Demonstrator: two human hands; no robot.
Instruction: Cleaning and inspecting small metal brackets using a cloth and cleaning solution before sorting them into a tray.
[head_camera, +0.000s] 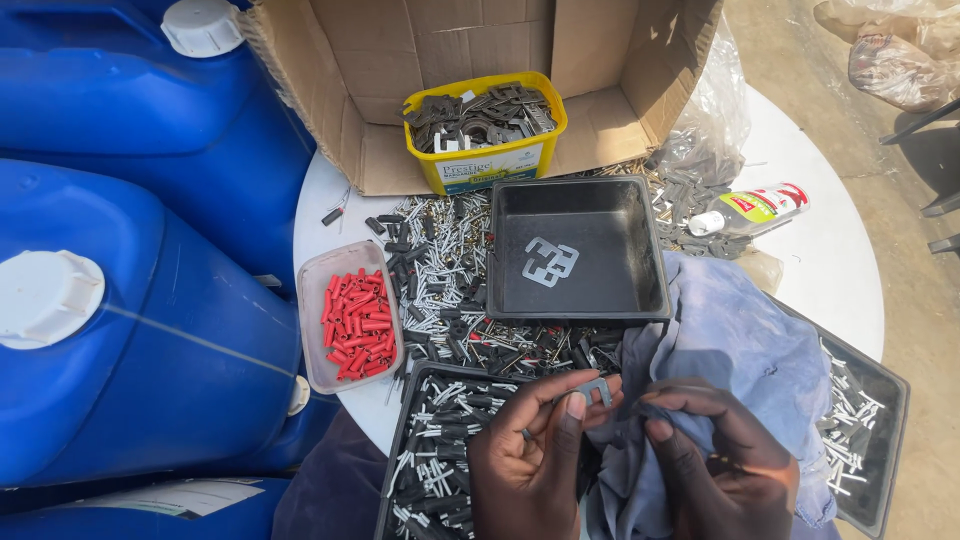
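My left hand (535, 455) pinches a small grey metal clip (597, 388) between thumb and fingers, low in the view. Right beside it, my right hand (715, 460) grips a fold of the pale blue cloth (745, 345) that drapes over my lap and the table edge. Just beyond the hands sits a black square tray (640, 245) holding two or three flat metal clips (550, 262). Below my left hand is another black tray (405, 440) full of black-and-white screw anchors.
A heap of loose screws and plugs (440, 270) covers the white round table (830, 260). A clear tub of red wall plugs (355, 320), a yellow tub of metal parts (485, 125) in a cardboard box (610, 70), a lying bottle (755, 208), blue jerrycans (130, 330), another black tray (885, 420).
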